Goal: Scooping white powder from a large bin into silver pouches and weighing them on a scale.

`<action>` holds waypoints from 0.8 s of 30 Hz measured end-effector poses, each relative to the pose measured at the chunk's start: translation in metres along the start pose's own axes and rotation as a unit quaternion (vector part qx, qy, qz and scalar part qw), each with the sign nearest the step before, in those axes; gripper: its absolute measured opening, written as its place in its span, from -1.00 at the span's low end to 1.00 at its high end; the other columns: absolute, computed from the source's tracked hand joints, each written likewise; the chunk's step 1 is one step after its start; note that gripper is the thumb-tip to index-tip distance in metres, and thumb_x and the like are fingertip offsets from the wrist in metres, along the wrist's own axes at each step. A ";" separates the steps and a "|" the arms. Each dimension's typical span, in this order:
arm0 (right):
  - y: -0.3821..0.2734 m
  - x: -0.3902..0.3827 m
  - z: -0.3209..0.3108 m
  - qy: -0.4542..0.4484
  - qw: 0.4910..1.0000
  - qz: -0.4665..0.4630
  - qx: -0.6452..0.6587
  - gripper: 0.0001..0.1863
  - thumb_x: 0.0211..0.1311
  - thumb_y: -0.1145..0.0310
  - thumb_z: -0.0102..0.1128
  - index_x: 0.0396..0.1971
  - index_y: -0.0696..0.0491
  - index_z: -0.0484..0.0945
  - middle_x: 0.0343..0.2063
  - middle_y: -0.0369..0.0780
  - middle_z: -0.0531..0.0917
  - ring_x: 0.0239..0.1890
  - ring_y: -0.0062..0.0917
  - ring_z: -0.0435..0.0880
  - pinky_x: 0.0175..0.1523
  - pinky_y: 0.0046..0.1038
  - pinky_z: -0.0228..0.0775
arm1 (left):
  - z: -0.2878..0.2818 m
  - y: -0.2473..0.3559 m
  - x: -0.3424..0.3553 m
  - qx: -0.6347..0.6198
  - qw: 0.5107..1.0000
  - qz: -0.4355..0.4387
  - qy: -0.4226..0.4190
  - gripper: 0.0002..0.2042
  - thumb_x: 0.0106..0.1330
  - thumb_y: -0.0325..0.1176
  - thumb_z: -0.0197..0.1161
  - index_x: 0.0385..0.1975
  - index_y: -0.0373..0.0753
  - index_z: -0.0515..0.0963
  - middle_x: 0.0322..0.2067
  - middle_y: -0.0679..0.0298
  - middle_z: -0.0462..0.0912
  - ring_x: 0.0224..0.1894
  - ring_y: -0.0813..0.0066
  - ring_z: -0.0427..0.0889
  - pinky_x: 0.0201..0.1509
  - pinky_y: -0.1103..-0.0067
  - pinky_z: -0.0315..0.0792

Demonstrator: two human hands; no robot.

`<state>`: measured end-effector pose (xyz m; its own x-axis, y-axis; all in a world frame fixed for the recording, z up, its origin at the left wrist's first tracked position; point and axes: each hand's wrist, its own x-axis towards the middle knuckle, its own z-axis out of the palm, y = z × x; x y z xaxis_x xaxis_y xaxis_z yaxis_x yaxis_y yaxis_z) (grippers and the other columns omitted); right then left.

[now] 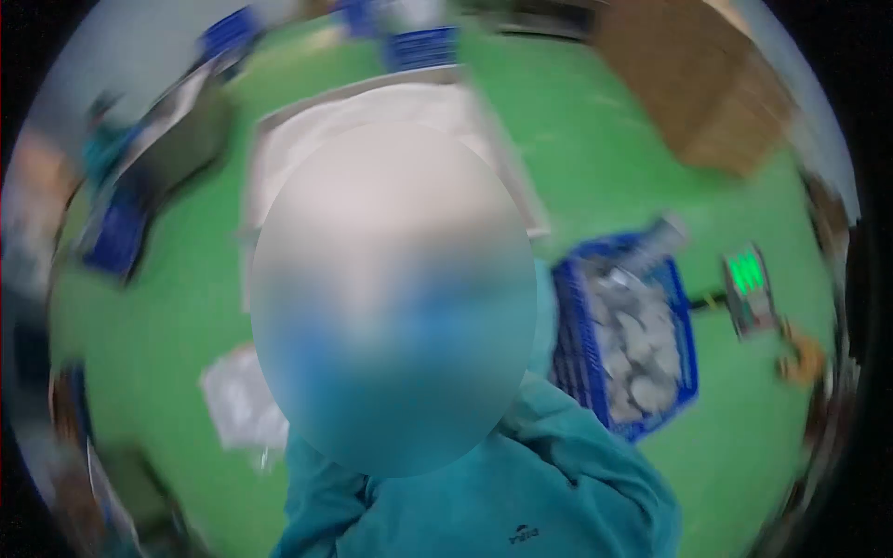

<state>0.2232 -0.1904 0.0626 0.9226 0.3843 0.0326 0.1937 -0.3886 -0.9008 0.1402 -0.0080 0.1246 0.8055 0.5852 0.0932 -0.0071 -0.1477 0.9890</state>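
A smooth oval blur covers the middle of the head view and hides both my hands and whatever they touch. Bluish smears show inside it, too vague to make out fingers. My left teal sleeve [321, 498] and my right teal sleeve [595, 456] run up towards the blur. Beyond it lies a large shallow tray [502, 153] with a pale rim and a white lining, its near part hidden. Left of the blur is a crumpled clear plastic bag [240, 400]. On the right stands a blue basket [579, 349] holding several whitish rounded pieces and a clear plastic wrapper.
A small scale display [748, 290] with green lit digits stands right of the basket, near a tan roll [802, 358]. Cardboard [698, 84] lies at the far right. A blue crate [420, 48] sits beyond the tray. The green surface [139, 372] spreads all round.
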 end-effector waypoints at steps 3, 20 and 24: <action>-0.028 -0.007 -0.039 0.278 0.913 -0.272 -0.119 -0.80 -0.07 0.41 0.12 -0.36 0.09 0.48 -0.37 -0.07 0.53 -0.35 -0.22 0.53 -0.32 -0.32 0.37 | 0.028 0.000 -0.004 0.281 0.951 0.104 -0.081 -0.87 -0.04 -0.51 0.10 -0.53 -0.29 0.29 -0.62 0.12 0.41 -0.51 0.43 0.42 -0.41 0.41 0.30; 0.036 0.003 -0.103 -0.080 0.982 -0.149 -0.078 -0.62 0.16 0.18 -0.04 -0.06 0.03 0.41 -0.05 -0.09 0.46 0.00 -0.23 0.41 0.08 -0.27 0.24 | 0.177 0.073 -0.037 0.482 0.623 0.529 -0.315 -0.94 0.09 -0.39 0.10 -0.45 -0.16 0.44 -0.22 0.16 0.49 -0.29 0.18 0.49 -0.37 0.40 0.37; -0.008 0.006 -0.167 -0.046 0.977 -0.157 -0.139 -0.63 0.13 0.16 0.02 -0.10 0.04 0.46 -0.12 -0.10 0.51 -0.06 -0.23 0.46 0.06 -0.29 0.28 | 0.189 0.068 0.001 0.574 0.630 0.451 -0.263 -0.94 0.06 -0.38 0.10 -0.52 -0.19 0.48 -0.35 0.20 0.47 -0.32 0.23 0.50 -0.40 0.39 0.37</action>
<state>0.2828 -0.3250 0.1429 0.7718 0.5893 0.2387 0.5576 -0.4470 -0.6995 0.2527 -0.1684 0.1699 0.8677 -0.4508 0.2094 -0.4123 -0.8880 -0.2035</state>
